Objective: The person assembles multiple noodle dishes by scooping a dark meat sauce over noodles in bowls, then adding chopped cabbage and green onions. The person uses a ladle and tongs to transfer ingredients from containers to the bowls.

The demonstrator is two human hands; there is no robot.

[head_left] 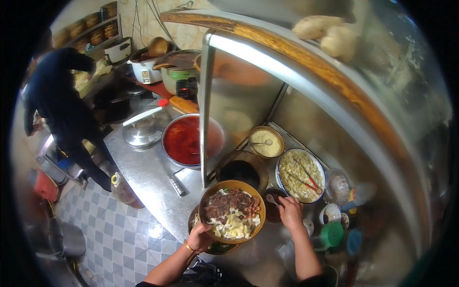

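My left hand [199, 237] grips the rim of a brown bowl [204, 198], held up over the counter. Pale chopped food, dark brown minced topping [229, 203] and some reddish-brown nuts [255, 206] fill the bowl. Partly hidden beneath it is another bowl [192, 221]. To the right, my right hand [290, 212] has its fingers closed on the handle of a spoon [272, 198]. That spoon dips toward a small dark container [274, 216] beside the bowl; its contents are hard to make out.
Beyond the bowl stand a dark pot [239, 173], a bowl of yellowish powder [266, 142] and a basin of chopped vegetables [291, 167] with red-handled tongs [313, 185]. Red liquid fills a large pot [184, 138]. A metal post [206, 110] rises nearby. Another person [62, 100] stands at left.
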